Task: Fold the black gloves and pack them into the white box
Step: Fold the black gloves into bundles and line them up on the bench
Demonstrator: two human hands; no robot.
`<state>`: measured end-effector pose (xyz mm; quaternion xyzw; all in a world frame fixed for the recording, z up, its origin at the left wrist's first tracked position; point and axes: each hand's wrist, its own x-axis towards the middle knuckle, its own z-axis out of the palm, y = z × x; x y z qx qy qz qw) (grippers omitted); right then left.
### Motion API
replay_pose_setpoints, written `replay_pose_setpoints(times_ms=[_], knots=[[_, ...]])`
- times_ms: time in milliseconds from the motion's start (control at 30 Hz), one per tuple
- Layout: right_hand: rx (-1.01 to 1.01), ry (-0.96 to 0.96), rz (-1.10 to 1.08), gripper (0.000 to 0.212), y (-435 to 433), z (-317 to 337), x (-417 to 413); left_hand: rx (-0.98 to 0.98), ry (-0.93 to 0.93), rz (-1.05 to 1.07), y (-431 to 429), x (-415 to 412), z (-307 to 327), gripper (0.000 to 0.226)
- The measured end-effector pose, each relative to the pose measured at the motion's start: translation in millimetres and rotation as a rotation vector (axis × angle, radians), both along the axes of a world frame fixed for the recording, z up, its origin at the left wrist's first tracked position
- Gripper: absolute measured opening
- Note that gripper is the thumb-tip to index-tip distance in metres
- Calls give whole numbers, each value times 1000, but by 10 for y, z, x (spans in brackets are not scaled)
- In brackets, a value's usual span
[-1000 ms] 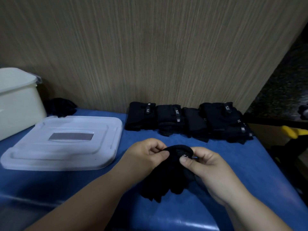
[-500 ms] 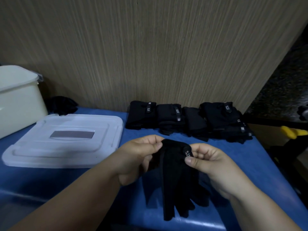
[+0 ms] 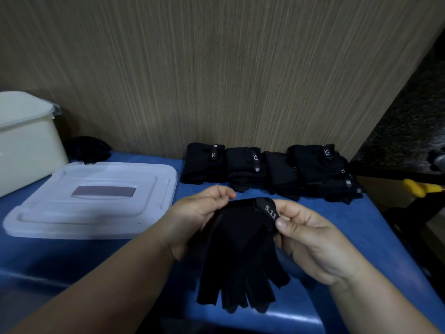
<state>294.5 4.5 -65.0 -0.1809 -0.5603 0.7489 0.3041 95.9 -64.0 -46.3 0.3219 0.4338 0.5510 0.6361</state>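
Glove (image 3: 240, 249): axis 12–6, cuff at 12
Grip: left hand (image 3: 195, 220), right hand (image 3: 313, 244) pinch cuff
White box (image 3: 26, 150): I read 10 o'clock, left nearer

The white box (image 3: 26, 153) runs off the left edge.

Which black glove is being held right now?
The front glove, gripped at its cuff by the left hand and right hand; the folded gloves lie untouched along the wall.

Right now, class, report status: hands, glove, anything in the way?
Left hand, right hand both pinch glove at cuff. Glove unfolded, not boxed. Lid lies flat between glove and box.
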Motion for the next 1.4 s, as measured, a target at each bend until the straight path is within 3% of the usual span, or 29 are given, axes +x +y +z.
replay_pose_setpoints(times_ms=[167,467,667,833,967,1033,1100,1233,1400], knots=[[-61,84,35,38,-19,22,-16,25,68,-2,15,37,-68,22],[-18,10,-60,36,-56,69,-42,36,241,110,57,70,-146,27],[25,23,-56,34,-77,69,-44,-14,202,91,61,101,-98,23],[156,-76,-122,32,-80,21,-45,-25,169,94,61,116,-104,11],[222,-143,-210,32,-61,7,-53,-80,199,18,86,85,-206,70],[251,-175,-215,34,-51,18,-49,-131,243,-107,63,81,-215,83],[277,-211,-207,36,-39,28,-36,-156,229,-169,50,66,-227,74],[326,-249,-249,33,-10,67,-11,-148,200,-77,53,47,-237,28],[340,-292,-440,18,36,58,26,-97,196,-79,46,65,-191,21]])
